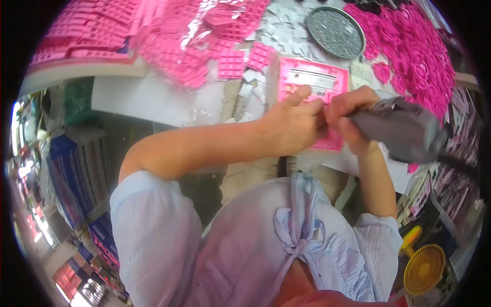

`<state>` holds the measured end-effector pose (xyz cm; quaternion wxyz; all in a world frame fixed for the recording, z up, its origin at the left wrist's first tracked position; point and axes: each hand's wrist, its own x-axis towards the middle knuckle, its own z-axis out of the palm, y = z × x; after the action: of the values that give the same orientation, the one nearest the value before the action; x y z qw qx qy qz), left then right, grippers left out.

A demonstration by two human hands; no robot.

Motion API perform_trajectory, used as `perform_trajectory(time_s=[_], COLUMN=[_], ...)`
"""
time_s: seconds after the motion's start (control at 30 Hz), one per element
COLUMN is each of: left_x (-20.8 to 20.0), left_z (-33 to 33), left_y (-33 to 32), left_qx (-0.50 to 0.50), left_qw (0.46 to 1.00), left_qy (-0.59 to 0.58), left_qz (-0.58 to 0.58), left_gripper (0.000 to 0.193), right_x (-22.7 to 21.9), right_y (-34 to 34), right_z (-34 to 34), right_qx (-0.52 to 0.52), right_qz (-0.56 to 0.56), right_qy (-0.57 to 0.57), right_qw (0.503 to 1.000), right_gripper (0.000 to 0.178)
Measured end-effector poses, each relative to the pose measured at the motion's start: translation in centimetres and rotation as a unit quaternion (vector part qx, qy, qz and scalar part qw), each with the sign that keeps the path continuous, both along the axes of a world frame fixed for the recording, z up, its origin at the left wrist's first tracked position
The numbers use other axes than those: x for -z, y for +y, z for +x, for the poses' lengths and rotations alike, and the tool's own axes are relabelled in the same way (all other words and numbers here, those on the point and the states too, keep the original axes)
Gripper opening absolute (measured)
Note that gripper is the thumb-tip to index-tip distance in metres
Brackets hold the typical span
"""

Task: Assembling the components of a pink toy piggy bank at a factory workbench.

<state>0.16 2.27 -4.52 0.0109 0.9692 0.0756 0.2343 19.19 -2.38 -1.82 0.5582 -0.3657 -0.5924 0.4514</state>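
Observation:
A shallow pink plastic case (341, 77) with silver strips inside lies in front of me at the table's near edge. My right hand (354, 115) is wrapped round a dark grey power screwdriver (396, 128), held tilted with its body out to the right and a dark cord behind it. Its tip is hidden between my hands. Over the left part of the case, my left hand (294, 125) has its fingers curled together close to that tip. What they pinch, if anything, is hidden.
A round metal dish of small silvery screws (336, 32) stands behind the case. Pink ring-like parts (414, 56) heap at the right, pink grid panels (92, 25) at the far left. White square pieces (286, 28) lie between. A yellow fan (424, 268) stands lower right.

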Motion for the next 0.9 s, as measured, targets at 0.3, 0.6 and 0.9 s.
perform_trajectory(time_s=[0.3,0.6,0.9], left_x=[-3.1,-9.6,-5.9], left_z=[-5.1,4.2,5.3], left_y=[6.7,24.6,33.7], left_qx=[-0.122,-0.452,-0.5], left_qw=[0.964,0.883,0.819], left_qy=[-0.128,0.102,0.17], left_qz=[-0.197,-0.079,-0.225], left_gripper=[0.018,0.035,0.043], right_x=[-7.2,-6.8,-6.4], right_y=[0.6,5.2,0.1], right_z=[7.6,8.8,11.2], right_qx=[0.064,0.334,0.502], right_qz=[0.066,0.074,0.194], right_qy=[0.141,0.019,-0.183], right_qw=[0.986,0.94,0.823], right_gripper=[0.04,0.057,0.06])
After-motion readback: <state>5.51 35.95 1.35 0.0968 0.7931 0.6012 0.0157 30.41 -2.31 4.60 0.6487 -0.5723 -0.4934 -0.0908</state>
